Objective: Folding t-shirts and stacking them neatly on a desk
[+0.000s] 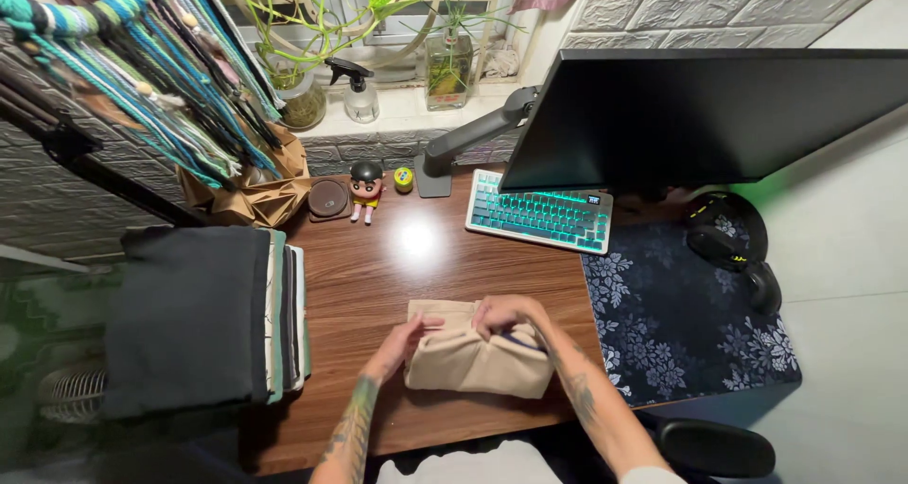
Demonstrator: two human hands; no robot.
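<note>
- Both forearms are reaching up from the bottom edge onto a wooden desk (378,266).
- Stacked folded fabrics (203,318), dark on top, are lying to the left; a floral mat (681,323) is covering the desk's right end, just beside the work.
- Farther back, a lit keyboard (539,212) is sitting under a dark monitor (700,115), with a small figurine (365,189) near a round coaster (328,198).
- Nothing is crowding the beige folded cloth (468,361), which is lying near the front edge, thick and rounded.
- Left hand (402,344) is pressing its left side, fingers together; right hand (506,316) is curling closed over its top fold.
</note>
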